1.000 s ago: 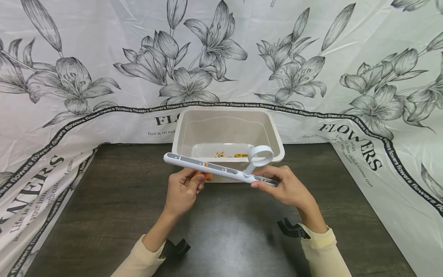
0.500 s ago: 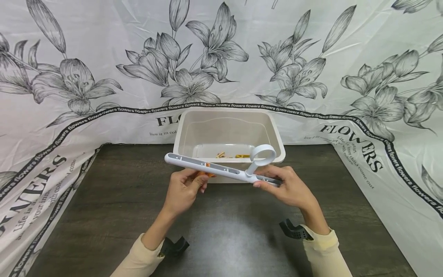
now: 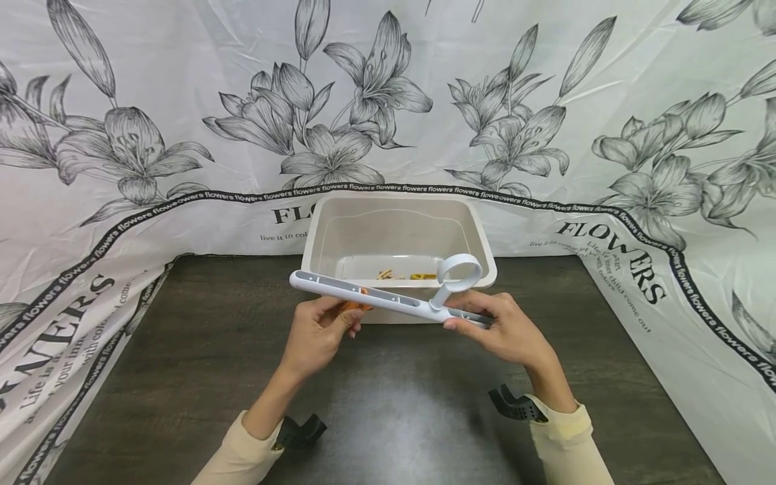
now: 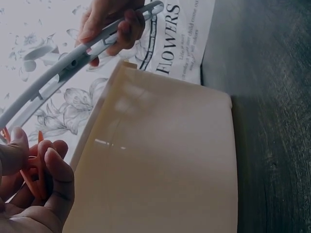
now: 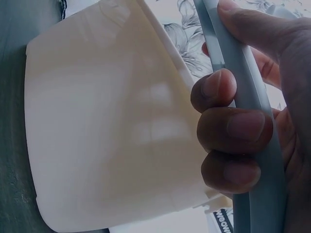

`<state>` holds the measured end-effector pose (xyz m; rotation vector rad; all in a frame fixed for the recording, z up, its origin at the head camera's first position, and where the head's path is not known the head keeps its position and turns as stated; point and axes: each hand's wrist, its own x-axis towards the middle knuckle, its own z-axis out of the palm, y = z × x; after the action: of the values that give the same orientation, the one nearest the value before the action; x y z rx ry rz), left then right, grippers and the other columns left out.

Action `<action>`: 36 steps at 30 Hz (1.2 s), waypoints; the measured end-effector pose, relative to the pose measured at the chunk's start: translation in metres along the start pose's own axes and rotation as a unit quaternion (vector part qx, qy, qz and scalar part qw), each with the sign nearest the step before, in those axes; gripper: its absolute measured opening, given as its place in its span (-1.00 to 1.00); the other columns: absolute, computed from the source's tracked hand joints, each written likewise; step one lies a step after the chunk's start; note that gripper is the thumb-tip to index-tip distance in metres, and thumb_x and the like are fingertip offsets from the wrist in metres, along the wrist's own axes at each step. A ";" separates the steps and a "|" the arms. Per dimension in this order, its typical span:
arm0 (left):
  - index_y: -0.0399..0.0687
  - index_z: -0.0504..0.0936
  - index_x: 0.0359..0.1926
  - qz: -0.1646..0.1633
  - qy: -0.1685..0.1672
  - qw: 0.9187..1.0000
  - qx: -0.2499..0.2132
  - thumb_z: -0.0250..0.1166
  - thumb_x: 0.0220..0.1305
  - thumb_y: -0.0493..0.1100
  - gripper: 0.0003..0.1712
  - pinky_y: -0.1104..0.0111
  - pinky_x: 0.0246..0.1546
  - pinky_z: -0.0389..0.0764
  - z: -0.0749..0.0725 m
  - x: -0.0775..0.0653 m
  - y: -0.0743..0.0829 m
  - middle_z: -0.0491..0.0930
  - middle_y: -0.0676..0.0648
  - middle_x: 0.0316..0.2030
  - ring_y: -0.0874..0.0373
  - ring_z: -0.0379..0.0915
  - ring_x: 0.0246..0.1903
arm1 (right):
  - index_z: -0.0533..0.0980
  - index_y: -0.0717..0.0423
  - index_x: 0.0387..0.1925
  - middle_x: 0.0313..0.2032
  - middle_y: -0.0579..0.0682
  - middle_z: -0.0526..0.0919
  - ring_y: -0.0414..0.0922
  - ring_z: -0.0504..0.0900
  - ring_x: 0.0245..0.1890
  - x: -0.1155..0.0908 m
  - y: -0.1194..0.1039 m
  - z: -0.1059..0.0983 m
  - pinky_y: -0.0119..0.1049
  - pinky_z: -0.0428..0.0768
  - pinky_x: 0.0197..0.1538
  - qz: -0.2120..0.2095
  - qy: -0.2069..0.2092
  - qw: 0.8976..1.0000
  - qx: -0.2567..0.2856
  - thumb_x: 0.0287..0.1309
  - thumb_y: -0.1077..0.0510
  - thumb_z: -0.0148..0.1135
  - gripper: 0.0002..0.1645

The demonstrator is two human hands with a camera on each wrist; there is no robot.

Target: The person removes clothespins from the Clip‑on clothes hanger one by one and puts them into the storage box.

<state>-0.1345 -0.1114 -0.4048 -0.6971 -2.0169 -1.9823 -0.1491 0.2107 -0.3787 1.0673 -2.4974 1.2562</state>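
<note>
A long white slotted plastic hanger bar (image 3: 339, 287) with an upright ring (image 3: 475, 273) on a short stem is held above the table, slanting down to the right. My right hand (image 3: 506, 330) grips its right end, fingers wrapped round it in the right wrist view. With thumb and fingers, my left hand (image 3: 315, 337) pinches an orange clothespin (image 4: 34, 177) under the left half of the bar. A bit of orange shows at the bar's slot from above. The left fingers partly hide the clothespin, so I cannot tell whether it is fastened to the bar.
Behind the hands stands a deep beige plastic bin (image 3: 394, 232) on the dark wood table (image 3: 388, 417). Inside lie small light-wood-coloured pieces (image 3: 384, 275) and a yellow item (image 3: 422, 276), partly cut off by the front rim. A white flower-printed sheet (image 3: 388, 155) hangs behind.
Both hands keep their hold on the bar and the clothespin. The view shifts slightly; the orange part at the slot has changed its look a little.
</note>
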 end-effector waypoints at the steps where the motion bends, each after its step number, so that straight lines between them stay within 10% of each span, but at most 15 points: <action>1: -0.40 0.69 -0.05 -0.003 0.000 1.000 0.001 0.33 0.30 -0.46 -0.79 0.34 -0.49 0.66 -0.001 0.000 -0.001 0.72 -0.08 -0.38 0.16 0.57 -0.49 | 0.66 -0.22 -0.09 -0.30 -0.22 0.76 -0.29 0.59 -0.42 0.000 0.000 0.000 -0.43 0.56 -0.35 0.003 0.000 1.000 -0.001 0.13 0.28 0.50 -0.61; 28: -0.27 0.72 -0.03 -0.066 -0.015 0.996 0.063 0.36 0.34 -0.33 -0.80 0.33 -0.46 0.70 -0.029 0.001 0.004 0.72 -0.04 -0.36 0.13 0.62 -0.49 | 0.67 -0.14 -0.06 -0.29 -0.16 0.78 -0.29 0.61 -0.41 -0.005 0.004 -0.008 -0.47 0.58 -0.31 -0.014 0.013 1.000 0.000 0.05 0.36 0.52 -0.54; 36: -0.28 0.72 -0.06 -0.040 0.000 0.998 0.053 0.33 0.38 -0.34 -0.84 0.34 -0.50 0.67 -0.047 0.010 0.006 0.70 0.02 -0.44 0.16 0.56 -0.53 | 0.67 -0.16 -0.07 -0.30 -0.20 0.78 -0.27 0.60 -0.43 -0.007 0.005 -0.012 -0.48 0.57 -0.33 -0.010 0.012 1.000 -0.001 0.07 0.37 0.50 -0.55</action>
<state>-0.1477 -0.1564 -0.3917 -0.6015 -2.1644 -1.9011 -0.1495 0.2253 -0.3767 1.0675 -2.4626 1.2527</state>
